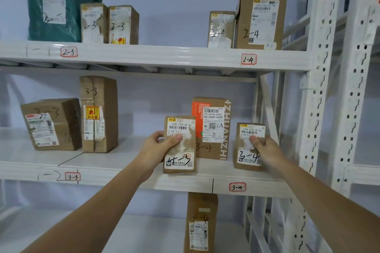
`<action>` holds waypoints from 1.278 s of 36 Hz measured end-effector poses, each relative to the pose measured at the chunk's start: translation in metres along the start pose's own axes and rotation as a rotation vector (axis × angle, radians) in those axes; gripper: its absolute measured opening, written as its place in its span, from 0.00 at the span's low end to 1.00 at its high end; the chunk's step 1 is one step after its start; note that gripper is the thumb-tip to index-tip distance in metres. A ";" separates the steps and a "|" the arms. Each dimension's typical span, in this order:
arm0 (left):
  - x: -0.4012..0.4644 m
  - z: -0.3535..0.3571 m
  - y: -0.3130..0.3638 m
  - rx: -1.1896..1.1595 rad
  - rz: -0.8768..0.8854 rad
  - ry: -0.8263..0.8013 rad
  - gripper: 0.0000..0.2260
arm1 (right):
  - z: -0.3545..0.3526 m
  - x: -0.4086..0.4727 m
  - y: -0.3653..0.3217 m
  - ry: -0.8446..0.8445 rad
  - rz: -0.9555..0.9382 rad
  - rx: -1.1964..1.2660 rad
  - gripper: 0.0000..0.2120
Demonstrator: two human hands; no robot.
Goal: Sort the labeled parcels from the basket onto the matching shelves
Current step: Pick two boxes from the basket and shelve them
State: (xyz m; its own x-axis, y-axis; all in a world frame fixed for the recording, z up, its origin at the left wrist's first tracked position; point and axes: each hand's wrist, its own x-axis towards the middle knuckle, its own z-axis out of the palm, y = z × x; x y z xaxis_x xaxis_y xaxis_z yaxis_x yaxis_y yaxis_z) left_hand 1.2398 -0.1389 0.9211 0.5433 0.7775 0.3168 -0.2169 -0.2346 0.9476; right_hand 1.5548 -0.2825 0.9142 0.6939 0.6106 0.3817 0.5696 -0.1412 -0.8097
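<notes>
My left hand (pixel 159 146) grips a small brown parcel marked 4-3 (pixel 181 160), held upright in front of the middle shelf (pixel 123 172). My right hand (pixel 265 148) holds another small brown parcel marked 3-4 (pixel 245 158), which stands at the right end of that shelf above the red-framed tag 3-4 (pixel 237 187). Between the two, a taller box with an orange side and a 3-4 mark (pixel 213 150) stands on the shelf. The basket is out of sight.
Two boxes marked 3-3 (pixel 51 124) stand at the left above tag 3-3 (pixel 72 176). The upper shelf (pixel 164 55) carries a green bag, 2-3 boxes and 2-4 boxes (pixel 261 20). A 4-4 box (pixel 201 222) stands below. White perforated uprights (pixel 320 88) rise at right.
</notes>
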 end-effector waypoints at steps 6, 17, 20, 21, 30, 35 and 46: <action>0.009 -0.008 -0.006 0.012 -0.014 0.015 0.24 | 0.012 0.026 -0.001 0.025 -0.009 0.021 0.13; 0.006 -0.024 -0.019 -0.037 -0.015 0.083 0.23 | 0.029 0.060 0.006 0.033 0.024 0.006 0.24; -0.001 -0.028 -0.020 -0.051 -0.019 0.106 0.22 | 0.027 0.055 0.002 0.012 0.032 -0.019 0.32; -0.005 -0.029 -0.021 -0.056 -0.024 0.111 0.22 | 0.025 0.049 -0.002 0.013 0.040 -0.021 0.32; -0.048 -0.056 -0.020 -0.027 -0.032 0.135 0.24 | 0.019 0.001 -0.025 0.157 -0.074 -0.205 0.23; -0.082 -0.066 -0.036 -0.034 -0.074 0.141 0.23 | 0.025 -0.033 -0.025 0.215 -0.193 -0.221 0.18; -0.142 -0.110 -0.055 -0.019 -0.131 0.069 0.26 | 0.074 -0.152 -0.091 0.129 -0.408 -0.161 0.05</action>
State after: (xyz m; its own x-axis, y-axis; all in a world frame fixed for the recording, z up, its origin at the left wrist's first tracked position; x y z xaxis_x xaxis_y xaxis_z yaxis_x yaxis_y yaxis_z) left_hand 1.0854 -0.1729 0.8197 0.5110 0.8391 0.1864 -0.1632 -0.1182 0.9795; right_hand 1.3650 -0.3052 0.8965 0.4419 0.5410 0.7156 0.8619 -0.0348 -0.5059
